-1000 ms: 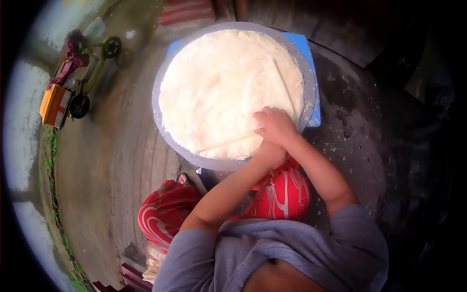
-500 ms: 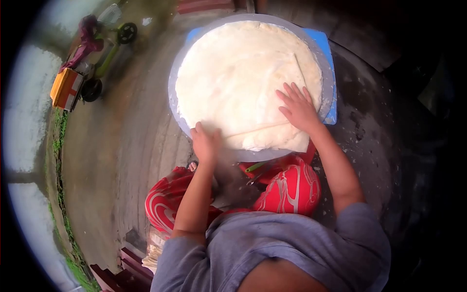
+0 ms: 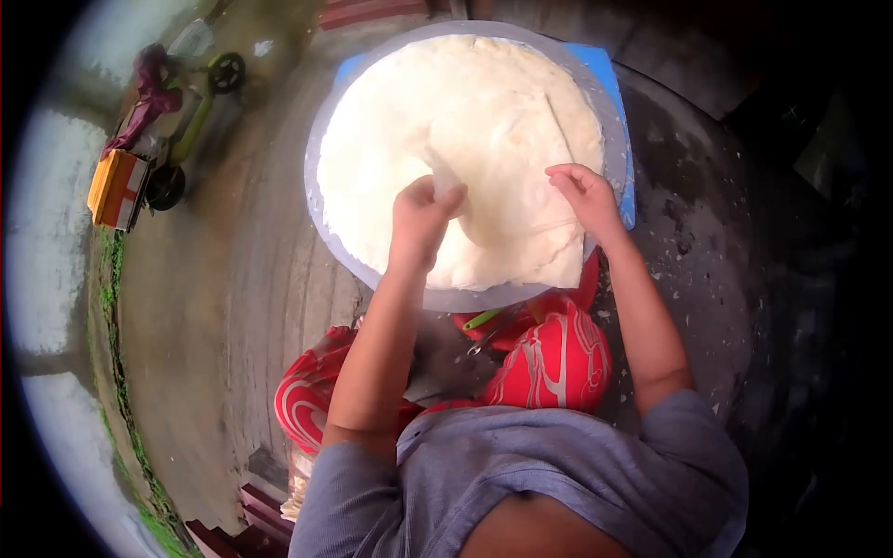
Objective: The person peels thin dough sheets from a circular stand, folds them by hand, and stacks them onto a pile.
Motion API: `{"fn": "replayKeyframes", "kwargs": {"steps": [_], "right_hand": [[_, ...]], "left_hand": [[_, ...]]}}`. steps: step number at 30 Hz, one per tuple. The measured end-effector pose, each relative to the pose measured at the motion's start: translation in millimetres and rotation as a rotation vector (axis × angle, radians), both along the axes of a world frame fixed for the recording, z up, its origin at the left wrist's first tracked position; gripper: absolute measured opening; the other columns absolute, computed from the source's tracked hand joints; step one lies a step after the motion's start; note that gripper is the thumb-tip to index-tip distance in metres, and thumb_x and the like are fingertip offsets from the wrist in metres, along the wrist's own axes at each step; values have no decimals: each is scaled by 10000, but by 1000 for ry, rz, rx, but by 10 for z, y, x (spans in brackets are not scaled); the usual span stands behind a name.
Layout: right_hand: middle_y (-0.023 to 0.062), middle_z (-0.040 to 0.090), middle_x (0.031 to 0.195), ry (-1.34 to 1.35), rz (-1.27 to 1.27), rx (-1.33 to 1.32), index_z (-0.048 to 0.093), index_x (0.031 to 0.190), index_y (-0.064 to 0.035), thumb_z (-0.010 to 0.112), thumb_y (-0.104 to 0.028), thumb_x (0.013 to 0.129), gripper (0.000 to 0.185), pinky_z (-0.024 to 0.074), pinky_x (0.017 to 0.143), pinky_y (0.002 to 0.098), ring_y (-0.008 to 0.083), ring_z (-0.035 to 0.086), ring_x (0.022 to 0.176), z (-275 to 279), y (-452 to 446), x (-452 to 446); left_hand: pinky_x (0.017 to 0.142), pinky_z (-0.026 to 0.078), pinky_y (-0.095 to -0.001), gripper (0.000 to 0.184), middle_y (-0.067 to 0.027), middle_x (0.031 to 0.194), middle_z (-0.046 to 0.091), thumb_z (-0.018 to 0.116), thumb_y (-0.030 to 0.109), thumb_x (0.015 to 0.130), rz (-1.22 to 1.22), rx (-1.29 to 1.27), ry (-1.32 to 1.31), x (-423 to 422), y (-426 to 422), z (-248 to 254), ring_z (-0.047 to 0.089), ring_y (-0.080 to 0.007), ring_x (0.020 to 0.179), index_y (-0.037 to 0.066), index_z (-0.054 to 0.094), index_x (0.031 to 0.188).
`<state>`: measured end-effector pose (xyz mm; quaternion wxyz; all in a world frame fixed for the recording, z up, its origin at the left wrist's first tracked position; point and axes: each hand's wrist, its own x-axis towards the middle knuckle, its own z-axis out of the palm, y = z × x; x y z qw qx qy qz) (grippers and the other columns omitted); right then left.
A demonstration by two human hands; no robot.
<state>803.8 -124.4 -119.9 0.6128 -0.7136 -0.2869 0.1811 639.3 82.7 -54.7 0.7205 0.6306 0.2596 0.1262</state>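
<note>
A wide, pale sheet of dough (image 3: 391,121) covers most of a round grey board (image 3: 323,209). My left hand (image 3: 423,216) is closed on a raised edge of a thin dough layer, lifted above the sheet left of centre. My right hand (image 3: 586,197) is at the right part of the dough, thumb and fingertips pinched together by a straight seam; whether they hold some dough is too small to tell. Beneath the board, corners of a blue surface (image 3: 605,79) stick out.
A green scooter (image 3: 191,126) with an orange and white box (image 3: 116,189) stands at the upper left. A red container (image 3: 588,279) and a green-handled tool (image 3: 481,317) are below the board, near my knees in red patterned cloth (image 3: 558,363).
My left hand has moved from the lower left rim up and right, raising a dough layer. My right hand, spread flat half a second ago, has drawn its fingers together.
</note>
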Motion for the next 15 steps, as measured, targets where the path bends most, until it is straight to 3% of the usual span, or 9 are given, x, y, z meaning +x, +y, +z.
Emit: {"fn": "replayKeyframes", "kwargs": {"steps": [2,4,5,6,8,9,10,13,15], "right_hand": [[42,640,1023,205,-37,7,627,1093,-24,548,-233,949,266,485,770,259,104,610,891,272,-4,4],[67,623,1022,645,-117,75,572,1174,-14,557,-284,942,356,490,774,266,127,611,851,380,-41,62],[78,606,1015,680,-144,86,521,1221,9,616,-269,904,433,504,735,283,125,607,828,371,-36,85],[78,606,1015,680,-153,84,521,1221,9,616,-269,904,433,504,735,283,125,607,828,336,-46,87],[78,619,976,343,-68,-53,510,1227,11,652,-230,873,451,518,701,295,128,611,808,174,-47,93],[88,636,946,269,-28,-110,507,1229,12,714,-233,815,524,521,681,284,126,615,786,5,-81,188],[88,636,946,268,-28,-109,507,1229,12,714,-233,815,524,521,681,284,126,615,786,13,-66,186],[107,655,929,-58,-195,-618,495,1260,-34,728,-359,775,629,514,742,300,201,645,787,351,130,-6],[105,658,918,-287,-204,-667,491,1264,-46,719,-361,774,625,510,751,312,226,645,805,330,227,-135]], "left_hand": [[849,463,-294,411,-135,1025,660,650,296,872,-130,153,25,294,-380,104,620,-178,953,-56,601,1081],[877,452,-291,502,-171,1099,630,620,378,893,-198,215,40,440,-645,73,597,-198,1022,-44,566,1160],[972,391,-355,508,-197,1226,566,582,374,910,-245,260,115,461,-707,115,522,-289,1164,-13,530,1234],[972,391,-355,508,-197,1226,566,582,374,910,-254,256,114,466,-725,15,522,-289,1164,-13,530,1234],[1039,301,-477,517,-190,1362,458,544,369,917,-156,1273,11,451,-726,-334,361,-371,1307,0,494,1274],[1064,202,-566,553,-162,1462,326,487,385,927,-234,1351,122,395,-720,-475,218,-411,1369,29,423,1346],[1064,202,-566,553,-162,1462,326,487,385,927,-234,1352,121,332,-717,-592,218,-411,1369,29,423,1346],[1084,155,-567,597,-149,1502,249,418,402,952,-354,1433,162,219,-713,-718,200,-376,1388,56,299,1424],[1071,171,-577,572,-159,1484,273,453,372,935,-311,1392,110,232,-708,-766,207,-376,1383,47,345,1393]]}}
